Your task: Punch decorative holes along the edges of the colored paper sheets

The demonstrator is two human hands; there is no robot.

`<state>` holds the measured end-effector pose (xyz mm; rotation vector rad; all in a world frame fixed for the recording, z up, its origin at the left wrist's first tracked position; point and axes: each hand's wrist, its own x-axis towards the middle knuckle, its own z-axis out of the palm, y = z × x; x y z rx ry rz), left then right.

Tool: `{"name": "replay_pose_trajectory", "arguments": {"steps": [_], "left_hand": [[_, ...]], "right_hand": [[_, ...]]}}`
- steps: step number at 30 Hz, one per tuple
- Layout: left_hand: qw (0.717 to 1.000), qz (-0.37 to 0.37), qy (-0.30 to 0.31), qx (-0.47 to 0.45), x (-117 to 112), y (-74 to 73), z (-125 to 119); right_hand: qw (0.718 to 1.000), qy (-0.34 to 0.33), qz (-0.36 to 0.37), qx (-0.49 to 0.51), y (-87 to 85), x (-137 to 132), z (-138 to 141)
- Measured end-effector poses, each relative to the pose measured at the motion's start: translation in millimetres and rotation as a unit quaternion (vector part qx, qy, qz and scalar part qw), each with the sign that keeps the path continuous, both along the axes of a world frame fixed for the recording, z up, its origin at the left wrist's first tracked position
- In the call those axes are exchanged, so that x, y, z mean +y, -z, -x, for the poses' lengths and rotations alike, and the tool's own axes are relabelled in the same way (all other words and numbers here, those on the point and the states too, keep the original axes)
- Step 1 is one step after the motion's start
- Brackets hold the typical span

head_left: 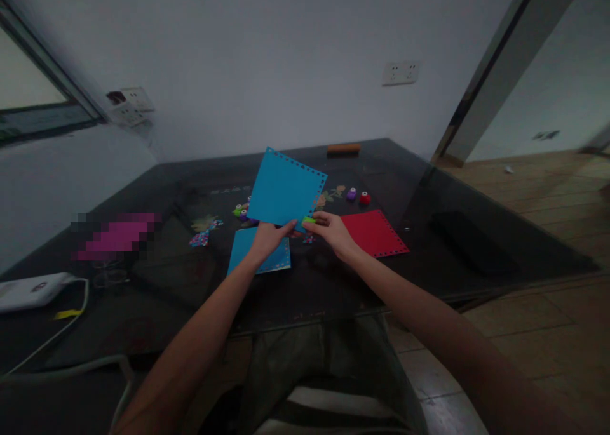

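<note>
My left hand (271, 237) grips a blue paper sheet (287, 187) by its lower edge, thumb on top. The sheet is tilted up above the table, with a row of small cut-out holes along its top and right edges. At its lower right corner my right hand (331, 230) pinches a small green paper punch (309, 220), which is against the paper; whether it bites the edge I cannot tell. Beneath my left hand lies another blue sheet (243, 247) with a punched edge. A red sheet (374, 233) with punched edges lies beside my right hand.
Behind the raised sheet stand several small punches (238, 211), partly hidden. A purple punch (351, 194) and a red punch (365, 198) stand farther right. Patterned pieces (199, 239) lie left. A white device with a cable (35, 292) and a dark flat object (469, 241) lie at the sides.
</note>
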<state>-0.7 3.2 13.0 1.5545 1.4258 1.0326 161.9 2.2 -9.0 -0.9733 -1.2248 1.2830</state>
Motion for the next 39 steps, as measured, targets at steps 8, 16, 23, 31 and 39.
{"name": "replay_pose_trajectory", "arguments": {"steps": [8,16,23,31,39], "left_hand": [[1.0,0.018,-0.004,0.023,-5,-8.1,-3],[1.0,0.025,-0.008,0.016,-7,-11.3,-5],[1.0,0.026,-0.011,0.006,-10,-13.6,-7],[1.0,0.014,-0.015,0.02,-6,-8.6,-3],[1.0,0.021,-0.008,-0.002,-7,-9.9,-6]], "right_hand": [[1.0,0.002,-0.005,-0.008,-1.3,-1,0],[1.0,-0.007,-0.011,-0.011,-2.1,-2,-1],[1.0,-0.014,-0.016,-0.014,-1.7,-2,0],[0.999,-0.018,-0.02,-0.022,-1.8,-2,-1],[1.0,-0.011,-0.014,-0.019,-0.6,-1,0]]}}
